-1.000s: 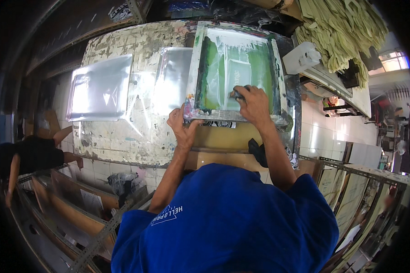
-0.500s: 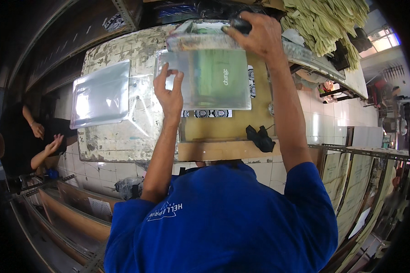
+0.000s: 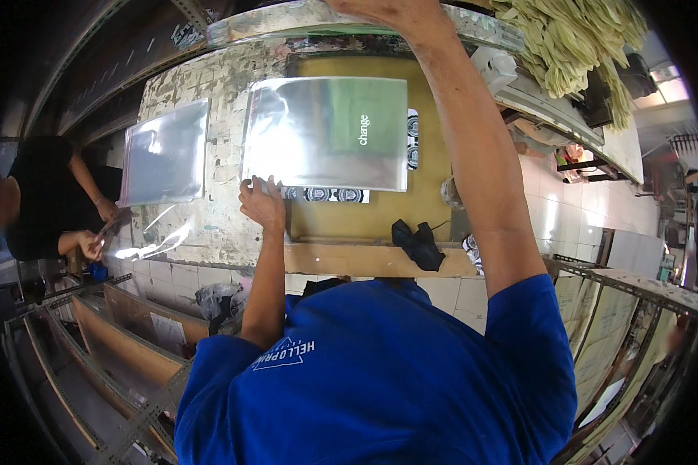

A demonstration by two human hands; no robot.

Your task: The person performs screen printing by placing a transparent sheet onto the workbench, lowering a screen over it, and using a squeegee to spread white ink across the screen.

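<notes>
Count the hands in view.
4: the left hand at the near-left corner of a clear sheet; the right hand, partly cut off by the picture's top edge; at left, a co-worker's upper hand and lower hand.

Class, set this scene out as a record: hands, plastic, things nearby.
Left hand: at near left corner of clear plastic sheet
Right hand: by the raised frame, fingers out of view
Lettering: white, on the sheet's right part
Other clear plastic: on the table, left of sheet
Black crumpled item: partly on wooden strip
Co-worker: dark clothes, at table's left end
</notes>
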